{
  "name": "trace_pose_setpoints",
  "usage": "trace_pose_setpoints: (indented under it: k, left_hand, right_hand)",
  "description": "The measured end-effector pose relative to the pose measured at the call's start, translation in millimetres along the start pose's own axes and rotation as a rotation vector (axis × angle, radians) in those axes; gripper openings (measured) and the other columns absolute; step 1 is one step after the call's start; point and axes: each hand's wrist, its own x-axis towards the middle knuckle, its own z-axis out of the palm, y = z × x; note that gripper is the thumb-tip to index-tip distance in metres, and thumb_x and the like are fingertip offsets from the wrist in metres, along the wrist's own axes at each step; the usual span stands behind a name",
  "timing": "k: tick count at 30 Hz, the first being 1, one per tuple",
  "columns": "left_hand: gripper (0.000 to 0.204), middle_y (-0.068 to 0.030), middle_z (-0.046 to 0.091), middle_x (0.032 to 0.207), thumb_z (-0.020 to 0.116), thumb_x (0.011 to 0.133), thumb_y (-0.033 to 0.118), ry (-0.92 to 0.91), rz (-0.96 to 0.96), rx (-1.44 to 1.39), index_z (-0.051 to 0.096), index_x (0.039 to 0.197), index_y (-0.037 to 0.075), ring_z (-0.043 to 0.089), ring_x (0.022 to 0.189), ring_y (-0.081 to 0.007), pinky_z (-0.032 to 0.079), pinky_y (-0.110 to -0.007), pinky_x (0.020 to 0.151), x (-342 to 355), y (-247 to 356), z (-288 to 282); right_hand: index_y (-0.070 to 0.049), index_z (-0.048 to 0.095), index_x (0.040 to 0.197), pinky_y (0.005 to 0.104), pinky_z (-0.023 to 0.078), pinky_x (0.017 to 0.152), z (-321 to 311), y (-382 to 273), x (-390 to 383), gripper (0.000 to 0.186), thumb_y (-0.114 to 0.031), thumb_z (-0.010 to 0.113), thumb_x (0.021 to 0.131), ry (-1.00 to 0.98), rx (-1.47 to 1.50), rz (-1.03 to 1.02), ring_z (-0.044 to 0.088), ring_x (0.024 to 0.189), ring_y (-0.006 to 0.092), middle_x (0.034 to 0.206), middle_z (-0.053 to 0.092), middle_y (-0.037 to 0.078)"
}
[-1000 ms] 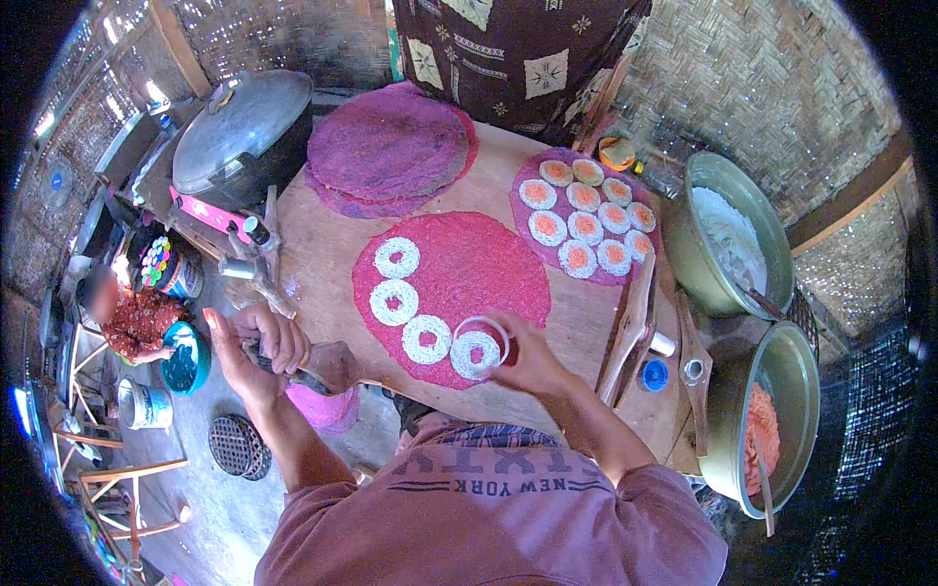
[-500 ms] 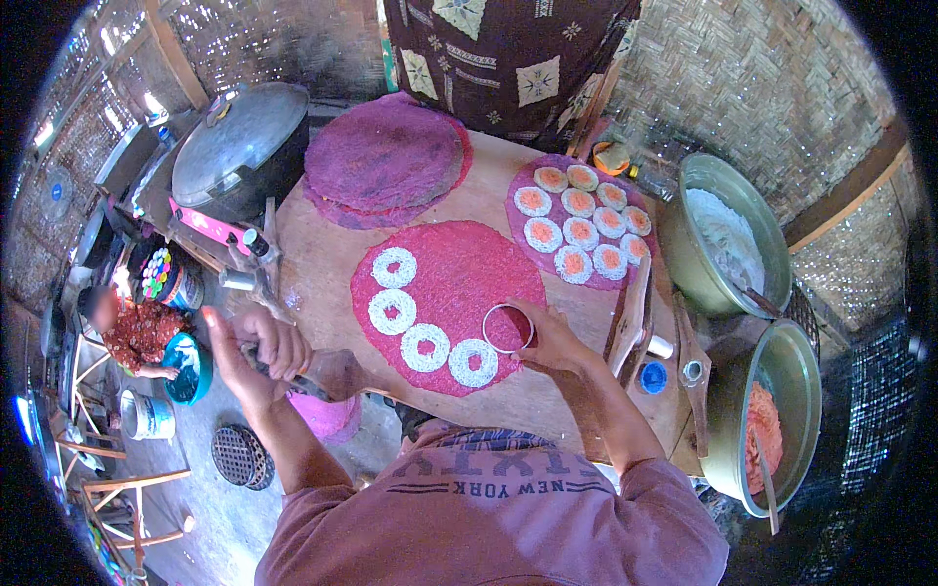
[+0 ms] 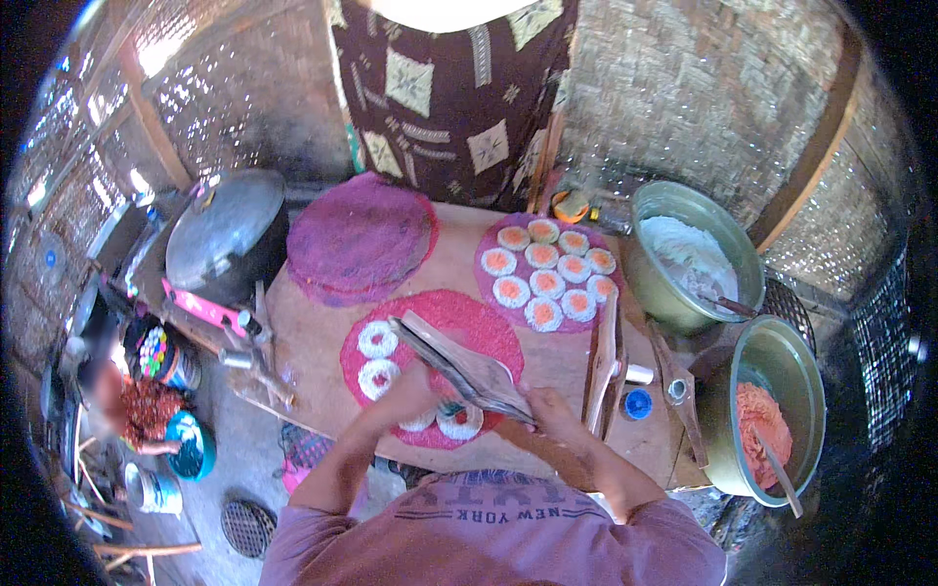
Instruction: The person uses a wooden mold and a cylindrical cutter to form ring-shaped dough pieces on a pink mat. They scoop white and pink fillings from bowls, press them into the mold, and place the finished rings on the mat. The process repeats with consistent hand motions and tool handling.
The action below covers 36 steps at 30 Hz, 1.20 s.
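Note:
A long hinged wooden press (image 3: 459,366) slants over a round red mat (image 3: 469,313) on the table. My right hand (image 3: 552,415) is closed round its near right end. My left hand (image 3: 405,396) is blurred and partly hidden at the press's lower side, its fingers seemingly wrapped on it. White lacy rings lie on the mat: a far left ring (image 3: 377,339), a ring just nearer (image 3: 380,378), and others partly covered by my hand. A thin pale curved edge (image 3: 505,369) shows beside the press; whether it is a shaping ring, I cannot tell.
A purple mat (image 3: 498,244) bears several white discs with orange centres. Purple round mats (image 3: 362,239) are stacked far left. More wooden presses (image 3: 606,366) and a blue cap (image 3: 638,403) lie right, beside bowls of white flour (image 3: 684,256) and orange mash (image 3: 764,430). A person (image 3: 147,410) sits left.
My left hand has brought the wooden press from the table's left side over the red mat. My right hand has left the shaping ring and taken the press. The view has tilted up.

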Motion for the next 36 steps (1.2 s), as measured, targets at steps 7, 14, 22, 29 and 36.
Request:
trace_pose_setpoints:
  k: [7,14,22,29,36]
  left_hand:
    - [0.046,-0.0143,0.061,0.120,0.060,0.089,0.040,-0.521,-0.143,0.234,0.058,0.123,0.008,0.055,0.113,-0.0309,0.042,-0.039,0.098,2.8,-15.8,55.9]
    - [0.037,-0.0128,0.064,0.112,0.061,0.089,0.034,-0.530,-0.168,-0.147,0.063,0.112,0.005,0.060,0.104,-0.0279,0.046,-0.039,0.091,42.3,22.8,106.4]
    - [0.033,-0.0121,0.065,0.106,0.064,0.086,0.028,-0.927,0.383,0.141,0.063,0.109,0.004,0.061,0.099,-0.0249,0.047,-0.037,0.087,104.6,80.1,59.4]
    - [0.031,-0.0114,0.066,0.102,0.067,0.084,0.023,-1.014,0.734,0.381,0.063,0.107,0.002,0.063,0.095,-0.0222,0.048,-0.035,0.084,126.4,110.0,38.1]
    - [0.041,-0.0098,0.063,0.108,0.071,0.078,0.007,-0.900,0.239,0.063,0.058,0.116,-0.001,0.061,0.099,-0.0181,0.049,-0.035,0.087,101.5,113.8,39.3]
  right_hand:
    - [-0.003,0.061,0.067,0.0296,0.039,0.039,-59.3,-39.5,-29.4,0.063,-0.055,0.043,0.097,-0.059,-0.402,-0.063,0.050,0.042,0.0120,0.048,0.045,0.002]
    - [-0.002,0.056,0.074,0.0331,0.040,0.060,-102.0,-59.4,5.9,0.058,-0.048,0.036,0.102,0.017,-0.439,-0.599,0.046,0.062,0.0140,0.060,0.048,0.002]
    - [-0.001,0.042,0.132,0.0472,0.051,0.080,-44.0,-159.5,-61.7,0.051,-0.033,0.054,0.093,-0.217,-0.895,-1.540,0.049,0.119,0.0386,0.116,0.056,0.021]
    - [0.000,0.042,0.125,0.0445,0.049,0.064,-22.9,-188.0,-96.8,0.037,-0.020,0.052,0.095,-0.062,-0.768,-1.371,0.060,0.072,0.0364,0.092,0.055,0.020]
    - [-0.005,0.032,0.107,0.0380,0.044,0.068,-53.2,-174.2,-92.6,0.025,-0.016,0.052,0.098,0.353,-0.628,-1.013,0.052,0.075,0.0251,0.088,0.048,0.013]
